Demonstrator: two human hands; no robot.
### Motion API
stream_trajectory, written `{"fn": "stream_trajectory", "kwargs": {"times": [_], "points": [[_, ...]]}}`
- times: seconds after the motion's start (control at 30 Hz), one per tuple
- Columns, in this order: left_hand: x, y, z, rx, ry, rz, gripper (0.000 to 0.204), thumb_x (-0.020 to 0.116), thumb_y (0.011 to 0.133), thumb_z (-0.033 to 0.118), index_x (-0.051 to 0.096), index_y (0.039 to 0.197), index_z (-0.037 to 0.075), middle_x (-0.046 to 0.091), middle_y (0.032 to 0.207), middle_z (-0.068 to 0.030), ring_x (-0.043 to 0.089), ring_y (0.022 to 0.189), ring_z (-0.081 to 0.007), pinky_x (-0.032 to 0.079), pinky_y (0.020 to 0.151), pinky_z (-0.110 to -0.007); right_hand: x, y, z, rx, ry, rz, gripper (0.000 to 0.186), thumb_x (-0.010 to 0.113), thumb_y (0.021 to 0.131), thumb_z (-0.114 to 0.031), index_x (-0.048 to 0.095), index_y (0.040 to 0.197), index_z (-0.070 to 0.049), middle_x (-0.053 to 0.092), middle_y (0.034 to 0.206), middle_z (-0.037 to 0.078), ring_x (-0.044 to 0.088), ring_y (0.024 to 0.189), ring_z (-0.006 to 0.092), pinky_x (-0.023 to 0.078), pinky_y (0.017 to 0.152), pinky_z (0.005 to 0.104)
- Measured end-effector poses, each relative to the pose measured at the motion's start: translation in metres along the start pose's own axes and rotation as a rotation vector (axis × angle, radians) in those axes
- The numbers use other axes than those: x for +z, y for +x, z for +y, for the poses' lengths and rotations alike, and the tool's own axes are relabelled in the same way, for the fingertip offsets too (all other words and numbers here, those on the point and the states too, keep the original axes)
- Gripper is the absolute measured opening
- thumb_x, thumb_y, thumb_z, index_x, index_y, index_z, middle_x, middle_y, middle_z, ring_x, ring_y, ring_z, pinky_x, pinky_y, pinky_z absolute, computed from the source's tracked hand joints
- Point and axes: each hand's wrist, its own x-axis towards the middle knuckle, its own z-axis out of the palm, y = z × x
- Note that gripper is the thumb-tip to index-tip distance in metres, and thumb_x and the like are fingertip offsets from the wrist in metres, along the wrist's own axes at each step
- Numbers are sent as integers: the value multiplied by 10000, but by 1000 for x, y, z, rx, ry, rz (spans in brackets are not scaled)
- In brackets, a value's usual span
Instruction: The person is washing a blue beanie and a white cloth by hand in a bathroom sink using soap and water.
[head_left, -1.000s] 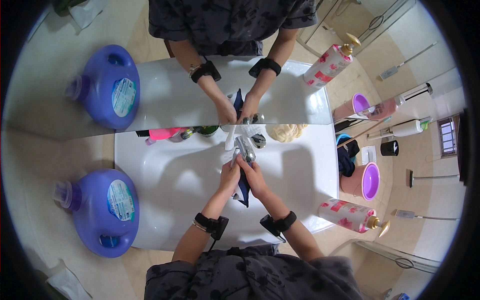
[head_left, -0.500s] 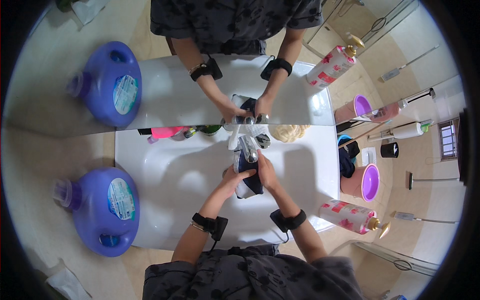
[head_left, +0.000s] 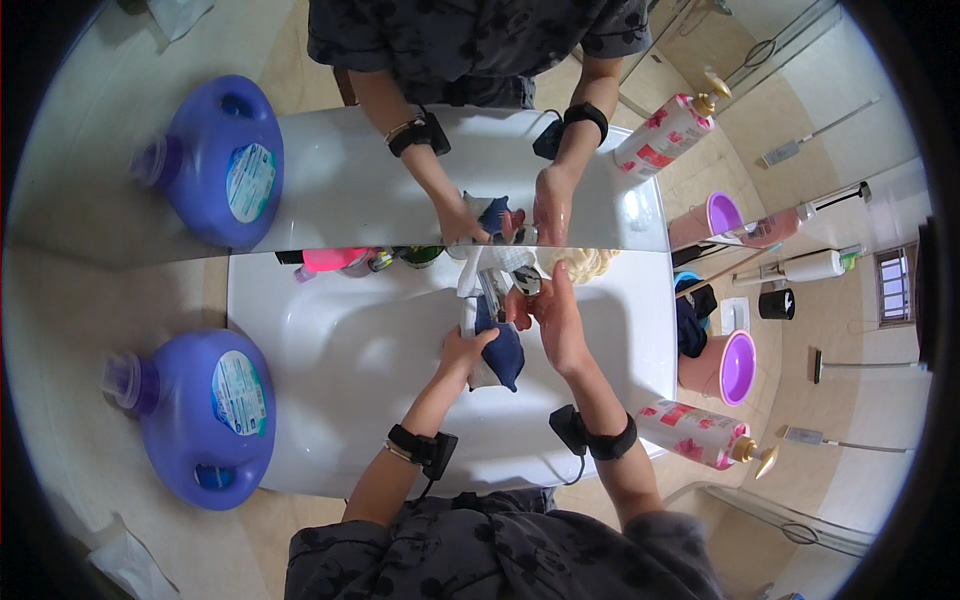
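My left hand [head_left: 465, 355] is closed on the near left side of a navy-and-white cloth item [head_left: 503, 358], its thumb lying across the navy part. The piece hangs over the white washbasin [head_left: 350, 420], just below a chrome tap [head_left: 490, 285]; its exact kind is unclear. My right hand [head_left: 562, 325] is off the cloth, turned palm inward beside the tap and its round chrome knob [head_left: 527, 280]. Its thumb points up and its reddish fingers reach left, apart. Whether they touch the metal cannot be made out.
Behind the basin a mirror [head_left: 350, 180] repeats the scene. A purple detergent jug [head_left: 190, 425] stands left, a floral pump bottle [head_left: 690, 432] right. A pink bottle [head_left: 335, 260] and a cream mesh bath puff [head_left: 590, 263] sit along the back ledge. Pink bucket [head_left: 705, 362] on the floor.
My right hand has let go of the cloth item and moved up and right to the tap, opening its fingers. My left hand still holds the cloth, now showing more of its navy side.
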Motion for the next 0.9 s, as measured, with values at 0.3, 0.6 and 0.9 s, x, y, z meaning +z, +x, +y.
{"fn": "stream_trajectory", "kwargs": {"times": [0.3, 0.6, 0.9], "points": [[0, -3, 3, 60, -69, 8, 486, 691, 624, 232, 539, 1010, -20, 588, 920, -119, 568, 818, -195, 443, 729, -300, 7, 5, -13, -32, 2, -18, 414, 368, 894, -311, 341, 558, -69, 316, 517, -38, 253, 493, 55, 219, 453, 228], [4, -3, 3, 94, -151, -26, 492, 694, 619, 222, 532, 1016, -19, 581, 926, -103, 559, 817, -185, 435, 735, -296, 9, 4, -12, -64, -11, -35, 362, 322, 911, -292, 293, 603, -105, 247, 528, -53, 195, 490, 54, 178, 451, 225], [5, -1, 1, 124, -120, -10, 488, 686, 625, 217, 527, 1028, -9, 580, 932, -94, 551, 828, -177, 429, 743, -292, 8, 3, -14, -58, -27, -34, 370, 329, 909, -313, 298, 602, -109, 248, 533, -57, 195, 482, 49, 170, 443, 221]]}}
